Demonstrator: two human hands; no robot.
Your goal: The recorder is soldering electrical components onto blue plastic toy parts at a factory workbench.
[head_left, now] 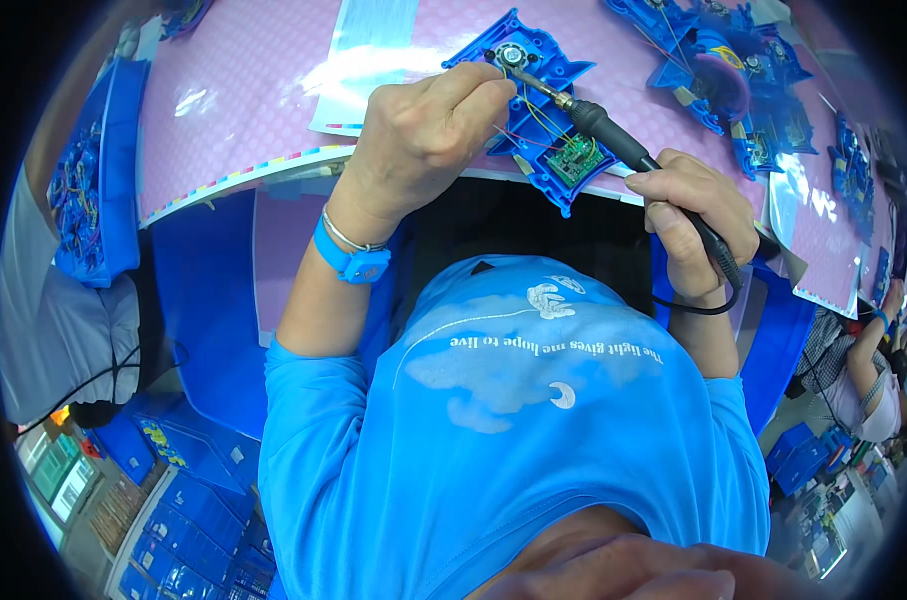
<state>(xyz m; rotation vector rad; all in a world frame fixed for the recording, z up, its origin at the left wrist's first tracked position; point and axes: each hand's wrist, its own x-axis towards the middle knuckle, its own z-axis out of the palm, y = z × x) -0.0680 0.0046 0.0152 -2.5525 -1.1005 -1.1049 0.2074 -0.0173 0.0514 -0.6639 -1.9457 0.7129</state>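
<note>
A blue plastic shell [559, 80] lies at the table's near edge. Inside it are a small round speaker [512, 55] and, closer to me, a green circuit board [577, 160]. Thin yellow and red wires [540, 118] run between them. My right hand [709, 215] grips a soldering iron [614, 138] by its black handle, the metal tip reaching to the speaker's near edge. Just left of that tip, my left hand [429, 140] is closed in a pinch. Its fingers hide what they hold.
More blue shells with wires and boards [714, 75] lie at the right on the pink table covering [244, 90]. A blue bin [124, 180] full of blue parts stands at the left. The iron's black cord [699, 309] loops below my right hand. Other people sit at both sides.
</note>
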